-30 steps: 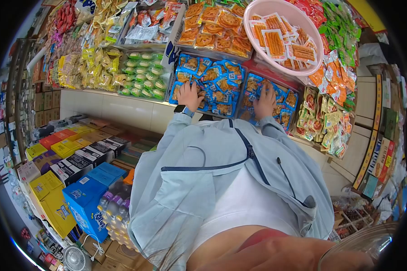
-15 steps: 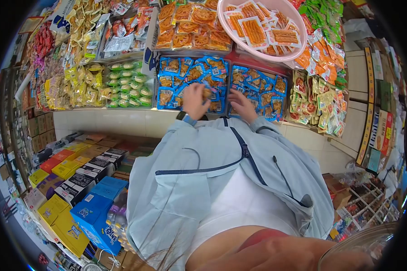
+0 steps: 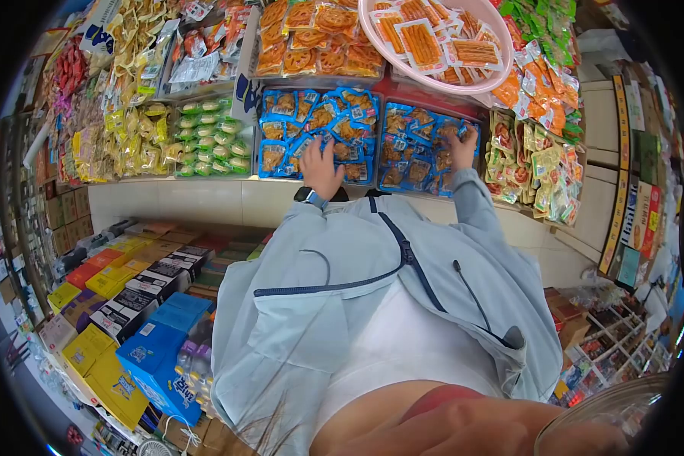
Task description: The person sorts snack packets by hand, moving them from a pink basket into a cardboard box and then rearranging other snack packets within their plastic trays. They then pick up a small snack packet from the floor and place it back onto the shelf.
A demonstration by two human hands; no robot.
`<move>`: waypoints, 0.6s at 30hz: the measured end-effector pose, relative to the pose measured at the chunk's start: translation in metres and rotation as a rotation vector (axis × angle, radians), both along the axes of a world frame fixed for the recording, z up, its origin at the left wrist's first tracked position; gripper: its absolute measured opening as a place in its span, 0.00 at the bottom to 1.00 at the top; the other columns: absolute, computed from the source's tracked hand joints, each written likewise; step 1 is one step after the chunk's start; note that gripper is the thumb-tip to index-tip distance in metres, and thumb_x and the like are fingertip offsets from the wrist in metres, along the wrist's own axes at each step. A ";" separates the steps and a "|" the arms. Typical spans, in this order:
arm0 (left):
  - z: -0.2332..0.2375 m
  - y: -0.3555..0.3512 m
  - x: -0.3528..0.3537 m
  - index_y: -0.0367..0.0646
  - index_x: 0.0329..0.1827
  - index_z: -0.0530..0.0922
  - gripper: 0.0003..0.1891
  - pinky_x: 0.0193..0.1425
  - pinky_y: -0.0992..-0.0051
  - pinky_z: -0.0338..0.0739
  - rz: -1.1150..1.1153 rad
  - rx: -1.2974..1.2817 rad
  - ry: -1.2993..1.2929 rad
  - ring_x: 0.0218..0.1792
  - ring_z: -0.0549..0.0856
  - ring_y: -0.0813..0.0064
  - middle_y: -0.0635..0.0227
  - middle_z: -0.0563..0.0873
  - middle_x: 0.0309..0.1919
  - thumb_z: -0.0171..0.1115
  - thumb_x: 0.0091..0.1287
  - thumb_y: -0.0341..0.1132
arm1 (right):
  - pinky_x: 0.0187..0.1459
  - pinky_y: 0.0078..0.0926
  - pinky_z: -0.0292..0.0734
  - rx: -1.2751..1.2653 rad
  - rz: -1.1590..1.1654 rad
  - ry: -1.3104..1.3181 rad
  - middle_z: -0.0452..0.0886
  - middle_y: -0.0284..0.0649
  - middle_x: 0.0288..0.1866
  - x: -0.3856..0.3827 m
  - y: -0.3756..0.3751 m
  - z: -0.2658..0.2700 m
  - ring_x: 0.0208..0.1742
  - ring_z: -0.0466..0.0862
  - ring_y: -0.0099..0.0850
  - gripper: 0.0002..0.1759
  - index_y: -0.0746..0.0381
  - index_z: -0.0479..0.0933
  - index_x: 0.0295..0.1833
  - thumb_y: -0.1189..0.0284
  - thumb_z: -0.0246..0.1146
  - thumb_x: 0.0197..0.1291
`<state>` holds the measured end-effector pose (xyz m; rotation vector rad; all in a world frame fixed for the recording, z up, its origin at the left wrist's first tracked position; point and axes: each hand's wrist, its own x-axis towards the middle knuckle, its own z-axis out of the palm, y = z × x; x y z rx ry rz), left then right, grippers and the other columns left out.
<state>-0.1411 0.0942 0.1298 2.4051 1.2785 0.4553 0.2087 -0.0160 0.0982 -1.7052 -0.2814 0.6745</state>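
My left hand [image 3: 321, 167], with a watch on its wrist, rests with fingers spread on blue snack packets in the left bin [image 3: 260, 163]. Those packets [image 3: 324, 115] have clear windows showing brown food. Over the right bin, my right hand [image 3: 462, 150] has its fingers bent around the edge of a blue snack packet [image 3: 446, 129]; its fingertips are partly hidden. More packets of the same kind [image 3: 416, 171] lie around it.
A pink basin [image 3: 366, 34] of orange stick snacks stands behind the bins. Green-and-white packets [image 3: 213, 137] lie to the left, beige packets [image 3: 539, 171] to the right. Stacked cartons [image 3: 159, 357] stand on the lower left.
My right hand has moved right and away from me across the right bin. My left hand, earlier closed around a packet, now lies spread on the packets.
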 end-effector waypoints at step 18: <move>-0.025 0.027 -0.082 0.47 0.71 0.64 0.34 0.71 0.45 0.55 0.393 0.059 0.291 0.72 0.60 0.51 0.57 0.61 0.73 0.64 0.62 0.46 | 0.63 0.50 0.67 -0.676 0.406 -1.182 0.61 0.44 0.74 -0.018 0.008 -0.017 0.64 0.67 0.55 0.26 0.51 0.73 0.65 0.67 0.62 0.59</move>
